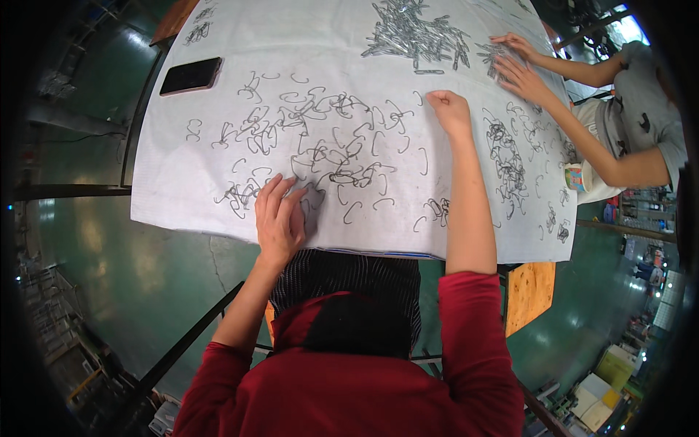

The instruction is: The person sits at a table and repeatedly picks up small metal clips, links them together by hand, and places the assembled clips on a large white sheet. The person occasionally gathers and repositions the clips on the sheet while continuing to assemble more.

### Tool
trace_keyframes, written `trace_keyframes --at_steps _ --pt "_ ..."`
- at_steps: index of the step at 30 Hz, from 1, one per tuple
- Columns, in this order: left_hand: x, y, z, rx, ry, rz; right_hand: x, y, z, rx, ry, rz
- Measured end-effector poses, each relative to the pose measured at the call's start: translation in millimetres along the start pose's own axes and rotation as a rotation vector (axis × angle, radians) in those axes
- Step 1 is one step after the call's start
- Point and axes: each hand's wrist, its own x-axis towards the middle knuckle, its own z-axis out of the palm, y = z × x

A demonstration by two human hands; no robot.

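Left hand [279, 222] is at the near edge of the loose wire hooks [338, 175], fingers bent, gap narrow; can't tell if it's gripping one. Hooks spread across mid-table, many overlapping. Right hand [451, 115] is past them, fingers folded in, a hook just beside the fingertips; can't tell if anything's inside. Step looks like hand-handling loose hooks; a clean pick calls for a tight pinch clear of tangled neighbours. Co-worker's hands [524, 76] are on metal pieces, far right.

Surface: white cover [167, 167], phone [191, 76] left, paper cup [574, 177] right. Room: green floor [182, 269], wooden stool [530, 291] right.
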Motion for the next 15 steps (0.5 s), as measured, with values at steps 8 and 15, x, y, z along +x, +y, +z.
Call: trace_keyframes --at_steps 8,15 --pt "-1 -1 3 -0.001 0.008 -0.033 -16 4 0 0.005 -0.137 -0.094" --pt "-9 3 -9 -0.017 -0.041 -0.047 -155 6 -75 -0.222 -0.32 0.005"
